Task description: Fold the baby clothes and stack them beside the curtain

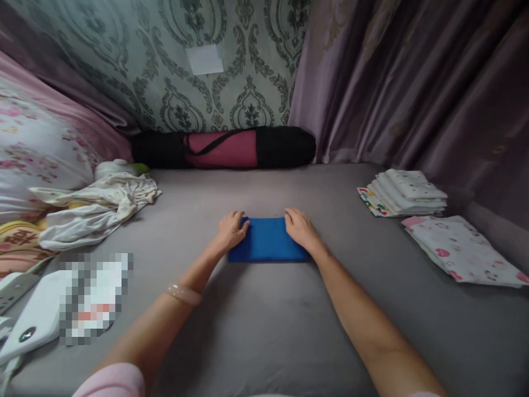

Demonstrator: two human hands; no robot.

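A flat blue rectangle that looks like folded cloth (pixel 268 242) lies on the grey bed sheet (pixel 264 325), straight in front of me. My left hand (pixel 233 230) grips its far left corner, thumb on top and fingers curled over the outer edge. At the far right corner, my right hand (pixel 301 227) grips it in the same manner. The fingertips beneath the edges are partly hidden. A pale bangle (pixel 184 294) circles my left wrist.
On the right are a stack of folded white cloths (pixel 407 193) and a folded pink-and-white cloth (pixel 465 248). Crumpled cloth (pixel 99 207), a white power bank (pixel 39 309) and a blurred-out item (pixel 97 300) lie left. A black-and-red long bag (pixel 225 149) rests along the wall.
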